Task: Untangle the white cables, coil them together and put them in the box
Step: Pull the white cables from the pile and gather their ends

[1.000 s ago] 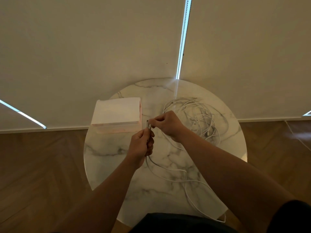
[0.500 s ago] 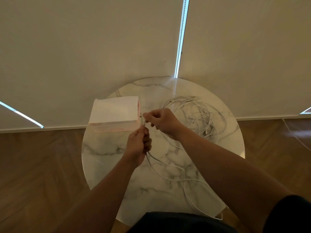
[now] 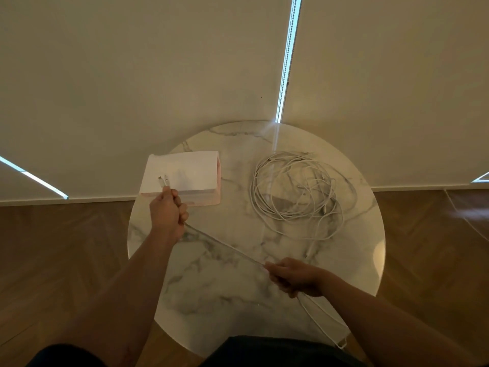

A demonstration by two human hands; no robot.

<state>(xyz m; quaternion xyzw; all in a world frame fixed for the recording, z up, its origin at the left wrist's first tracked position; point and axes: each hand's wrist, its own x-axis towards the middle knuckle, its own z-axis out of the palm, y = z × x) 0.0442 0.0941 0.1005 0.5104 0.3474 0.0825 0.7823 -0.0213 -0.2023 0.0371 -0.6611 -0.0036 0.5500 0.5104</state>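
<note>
Left hand (image 3: 169, 211) grips the white cables (image 3: 225, 244) near their plugs (image 3: 163, 180), right hand (image 3: 295, 278) pinches them taut; advise even tension when coiling.

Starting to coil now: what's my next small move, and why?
Probably bring the right hand to the left hand, forming a first loop: the cable runs taut between them, two plugs held in the left, the rest trailing off the table.

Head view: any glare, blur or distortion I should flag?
Head view: dim warm light; the bright gap between the cream blinds is blown out and casts a streak on the round white marble table; the thin white cable taut between left hand and right hand looks motion-smeared; wide-angle bows the skirting line.
</note>
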